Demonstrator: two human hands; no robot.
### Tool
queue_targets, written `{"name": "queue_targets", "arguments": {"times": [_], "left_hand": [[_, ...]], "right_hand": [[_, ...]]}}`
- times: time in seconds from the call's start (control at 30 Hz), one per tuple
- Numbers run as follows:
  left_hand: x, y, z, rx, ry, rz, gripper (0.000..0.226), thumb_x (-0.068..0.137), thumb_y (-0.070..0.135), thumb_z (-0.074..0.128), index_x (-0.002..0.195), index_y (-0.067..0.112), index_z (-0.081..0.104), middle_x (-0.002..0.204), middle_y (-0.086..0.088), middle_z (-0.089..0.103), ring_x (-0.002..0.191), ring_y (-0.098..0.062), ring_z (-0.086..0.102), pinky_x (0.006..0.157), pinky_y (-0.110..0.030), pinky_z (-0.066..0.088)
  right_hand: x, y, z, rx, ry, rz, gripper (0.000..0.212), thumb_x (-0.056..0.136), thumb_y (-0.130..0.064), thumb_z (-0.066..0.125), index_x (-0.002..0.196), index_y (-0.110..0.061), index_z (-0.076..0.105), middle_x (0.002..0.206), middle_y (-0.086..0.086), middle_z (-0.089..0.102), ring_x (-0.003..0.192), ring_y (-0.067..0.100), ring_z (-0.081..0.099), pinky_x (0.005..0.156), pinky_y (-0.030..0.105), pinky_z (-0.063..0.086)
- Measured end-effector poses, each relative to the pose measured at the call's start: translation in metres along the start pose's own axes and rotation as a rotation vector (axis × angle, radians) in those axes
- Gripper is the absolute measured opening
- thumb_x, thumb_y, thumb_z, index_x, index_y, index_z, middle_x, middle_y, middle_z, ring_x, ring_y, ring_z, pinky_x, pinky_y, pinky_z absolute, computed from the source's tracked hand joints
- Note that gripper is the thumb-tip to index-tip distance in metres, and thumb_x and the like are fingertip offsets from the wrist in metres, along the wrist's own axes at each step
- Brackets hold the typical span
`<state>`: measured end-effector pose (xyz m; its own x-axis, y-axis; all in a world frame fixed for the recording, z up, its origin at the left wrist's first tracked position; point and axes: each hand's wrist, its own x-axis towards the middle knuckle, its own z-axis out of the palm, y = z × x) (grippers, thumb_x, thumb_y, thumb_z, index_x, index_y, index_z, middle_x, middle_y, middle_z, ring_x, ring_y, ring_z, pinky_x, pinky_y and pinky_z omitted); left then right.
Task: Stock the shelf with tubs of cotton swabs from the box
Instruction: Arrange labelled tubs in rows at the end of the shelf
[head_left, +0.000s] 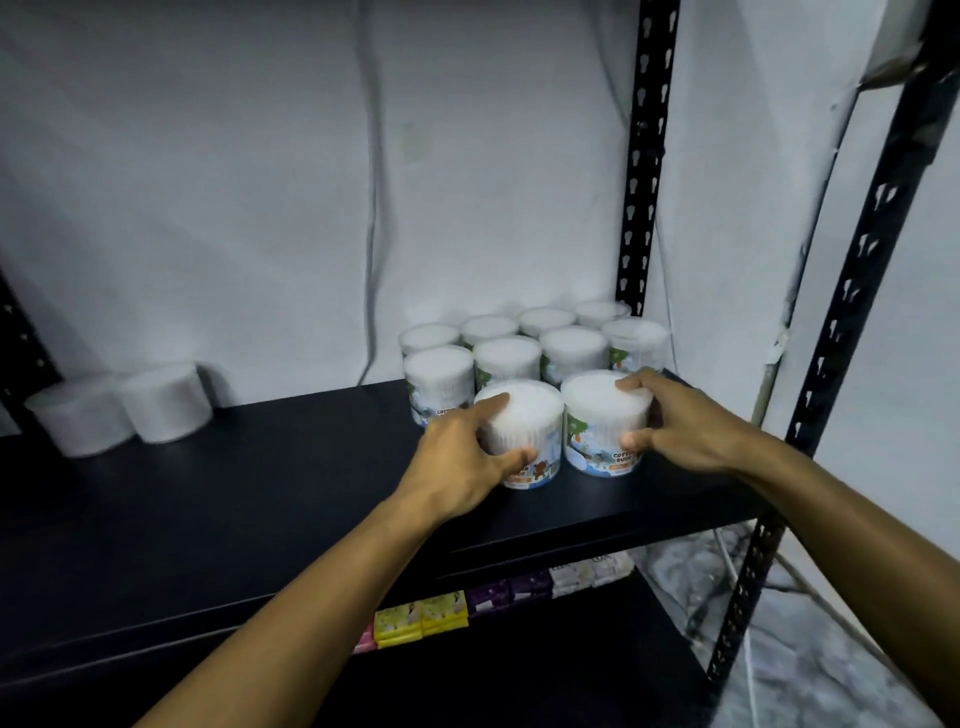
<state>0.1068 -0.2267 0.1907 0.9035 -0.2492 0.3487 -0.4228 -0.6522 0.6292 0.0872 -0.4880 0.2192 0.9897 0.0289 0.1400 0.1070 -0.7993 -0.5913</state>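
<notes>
- The left hand (467, 457) is closed round a tub of cotton buds (522, 434), with a finger laid across its top rim and the thumb pressed on its front wall.
- The right hand (680, 423) grips a second tub (597, 421) in the same way: fingers curl over the top edge, and the thumb sits on the label.
- Both tubs stand upright on the black shelf board (260, 493), just beside each other and near its right end.
- Each is a short clear plastic cylinder packed with white swabs standing on end, so the top looks like a dense white disc.
- The second tub's label reads "COTTON BUDS" over a blue and white cartoon scene with a green tree; the first shows a small brown bear, its wording partly covered.
- Behind them stand two rows of matching tubs (540, 343), close together.
- Far left on the board are two plain white tubs (124, 410), blurred.
- A black slotted upright (641, 171) frames the right side.
- On the shelf below lie yellow packets (421, 616) and purple packets (506, 592); their print is unreadable.
</notes>
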Motion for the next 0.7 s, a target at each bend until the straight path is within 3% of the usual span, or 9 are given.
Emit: {"name": "queue_targets", "arguments": {"times": [0.17, 0.3, 0.7], "left_hand": [[0.024, 0.025, 0.030, 0.042, -0.009, 0.032, 0.079, 0.075, 0.049, 0.078, 0.143, 0.023, 0.046, 0.123, -0.008, 0.064, 0.112, -0.019, 0.059, 0.097, -0.030, 0.046], [0.039, 0.038, 0.048, 0.048, -0.033, 0.033, 0.080, 0.076, 0.049, 0.076, 0.144, 0.022, 0.045, 0.133, -0.008, 0.059, 0.120, -0.021, 0.056, 0.100, -0.034, 0.047], [0.066, 0.056, 0.080, 0.082, -0.024, 0.029, 0.079, 0.077, 0.054, 0.074, 0.143, 0.024, 0.044, 0.122, -0.010, 0.058, 0.112, -0.023, 0.057, 0.098, -0.035, 0.047]], "right_hand": [[0.008, 0.019, -0.023, -0.111, 0.024, 0.043, 0.059, 0.081, -0.009, 0.070, 0.132, -0.014, 0.041, 0.128, 0.016, 0.052, 0.105, 0.027, 0.051, 0.081, 0.027, 0.037], [0.017, 0.029, -0.031, -0.191, 0.069, 0.096, 0.061, 0.082, -0.007, 0.067, 0.136, -0.012, 0.039, 0.128, 0.020, 0.047, 0.112, 0.033, 0.049, 0.079, 0.026, 0.035], [0.040, 0.056, -0.040, -0.235, 0.122, 0.180, 0.058, 0.083, -0.003, 0.048, 0.137, -0.014, 0.033, 0.124, 0.022, 0.040, 0.088, 0.032, 0.047, 0.077, 0.034, 0.043]]}}
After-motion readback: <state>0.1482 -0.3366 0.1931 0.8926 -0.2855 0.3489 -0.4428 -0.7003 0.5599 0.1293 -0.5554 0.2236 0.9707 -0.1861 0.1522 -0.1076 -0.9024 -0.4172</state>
